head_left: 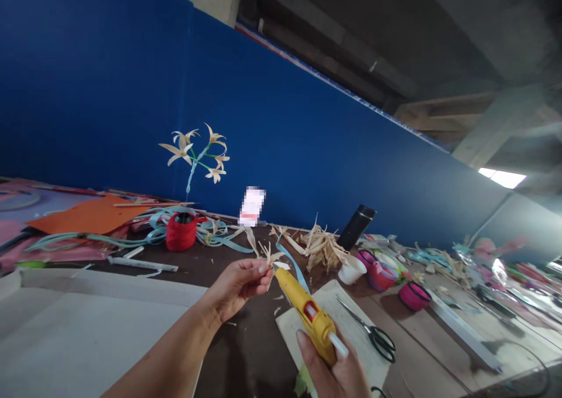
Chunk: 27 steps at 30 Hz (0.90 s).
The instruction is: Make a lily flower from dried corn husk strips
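Note:
My left hand [241,284] pinches a small piece of pale dried husk [268,254], its thin strips fanning out above the fingertips. In my right hand [336,371] is a yellow glue gun [305,304], with a white glue stick [338,344] jutting from its rear. The gun's nozzle points up and left, close beside the husk piece; whether they touch is hard to tell. A pile of dried husks [322,246] lies just beyond, and a light blue ribbon [294,263] runs behind the nozzle.
Black-handled scissors [381,342] rest on papers [325,295] at the right. A white cup [351,270], a black bottle [357,227] and pink containers [414,296] stand behind. Husk flowers [179,152] rise near a red roll [181,234]. A white box [100,328] fills the left foreground.

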{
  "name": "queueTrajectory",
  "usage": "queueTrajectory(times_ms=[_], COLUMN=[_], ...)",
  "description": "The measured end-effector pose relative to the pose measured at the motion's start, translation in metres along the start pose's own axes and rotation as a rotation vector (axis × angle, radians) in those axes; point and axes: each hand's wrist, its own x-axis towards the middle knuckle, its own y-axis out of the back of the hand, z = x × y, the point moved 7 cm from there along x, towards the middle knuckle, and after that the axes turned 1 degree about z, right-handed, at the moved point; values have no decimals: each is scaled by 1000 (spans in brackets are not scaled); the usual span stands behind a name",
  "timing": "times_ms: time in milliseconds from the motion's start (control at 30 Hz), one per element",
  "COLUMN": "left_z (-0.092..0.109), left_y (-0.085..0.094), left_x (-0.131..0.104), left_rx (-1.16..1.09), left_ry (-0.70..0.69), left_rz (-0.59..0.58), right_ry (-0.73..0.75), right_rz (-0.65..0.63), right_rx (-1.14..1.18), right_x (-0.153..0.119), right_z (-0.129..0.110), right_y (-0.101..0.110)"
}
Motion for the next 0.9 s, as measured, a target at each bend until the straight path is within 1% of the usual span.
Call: queueTrajectory(times_ms=[133, 267, 500, 633, 800, 900], left_z=[-1, -1, -1, -1, 1, 1], left_y=[2, 2, 3, 2, 0, -1], left_x=[1, 1, 1, 1, -1, -4], left_rx=[14, 16, 22, 33, 63, 68], left_ry=[8, 2, 0, 3, -19, -32], left_rz=[8, 5, 13, 4, -14, -18], right_ry=[-2, 7, 62, 74, 56, 50], right_rz=[-13, 2, 17, 23, 27, 19], right_rx=[24, 20, -56, -66, -45, -48], right_x=[0, -1, 0, 0, -1, -1], right_z=[2, 4, -4, -4, 1, -1], right_y=[-2, -2, 1, 1, 0, 0])
